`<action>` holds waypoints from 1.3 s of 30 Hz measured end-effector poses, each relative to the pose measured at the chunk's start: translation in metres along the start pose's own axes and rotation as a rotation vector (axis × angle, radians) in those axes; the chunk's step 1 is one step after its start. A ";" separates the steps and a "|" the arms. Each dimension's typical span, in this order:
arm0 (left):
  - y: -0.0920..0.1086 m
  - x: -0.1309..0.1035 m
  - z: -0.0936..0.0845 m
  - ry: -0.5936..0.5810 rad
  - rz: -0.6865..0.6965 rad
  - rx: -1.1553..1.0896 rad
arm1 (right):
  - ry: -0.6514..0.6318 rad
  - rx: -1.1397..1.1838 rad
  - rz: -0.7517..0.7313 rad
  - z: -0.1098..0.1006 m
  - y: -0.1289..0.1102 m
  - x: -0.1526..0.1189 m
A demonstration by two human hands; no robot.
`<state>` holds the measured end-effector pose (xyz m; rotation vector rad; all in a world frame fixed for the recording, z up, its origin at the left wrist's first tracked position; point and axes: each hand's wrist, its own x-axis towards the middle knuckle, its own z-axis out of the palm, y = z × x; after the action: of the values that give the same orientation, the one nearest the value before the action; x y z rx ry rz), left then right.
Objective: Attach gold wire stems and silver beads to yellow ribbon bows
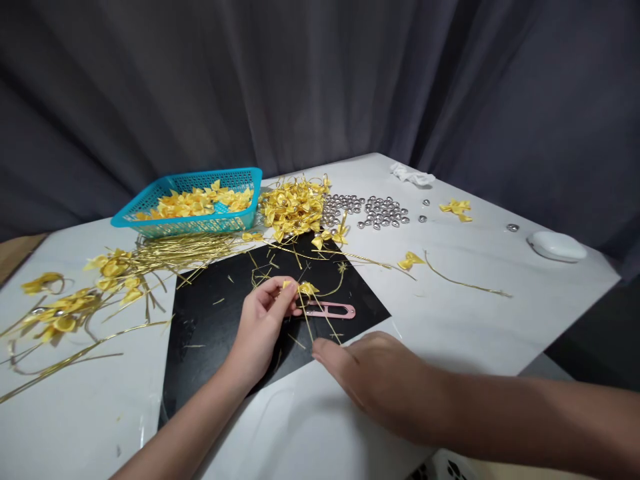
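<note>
My left hand (265, 317) pinches a yellow ribbon bow (308, 289) between thumb and fingers, above the black mat (215, 333). Gold wire strands (307, 319) run down from the bow towards my right hand (383, 377). That hand is closed at the near edge of the mat, its thumb against the end of one strand; its other fingers are mostly hidden. Just beyond the bow lie pink thread snips (345, 311), partly covered by my left fingertips. Short wire clippings are scattered over the mat.
A blue basket (200, 225) of yellow bows stands at the back left, with a bundle of gold wires (185, 250) before it. Beside it are a heap of wired bows (295, 207) and silver beads (385, 212). A white dish (557, 246) sits far right. More wired bows (65, 310) lie left.
</note>
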<state>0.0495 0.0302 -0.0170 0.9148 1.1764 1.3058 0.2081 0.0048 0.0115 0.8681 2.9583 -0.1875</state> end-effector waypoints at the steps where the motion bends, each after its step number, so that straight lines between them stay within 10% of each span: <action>1: 0.000 0.000 0.000 0.005 -0.007 -0.011 | -0.039 -0.030 -0.013 0.001 0.002 0.001; 23: -0.002 0.001 -0.002 0.025 0.018 0.019 | 0.590 -0.230 0.221 -0.009 0.051 -0.019; 35: -0.001 -0.001 0.000 0.030 0.066 0.078 | 0.582 -0.381 0.210 -0.029 0.045 -0.014; 39: -0.003 0.000 -0.001 0.065 0.059 0.074 | 0.288 -0.295 0.079 -0.031 0.022 -0.018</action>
<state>0.0488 0.0302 -0.0203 0.9736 1.2632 1.3557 0.2346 0.0177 0.0412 1.0421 3.0807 0.4015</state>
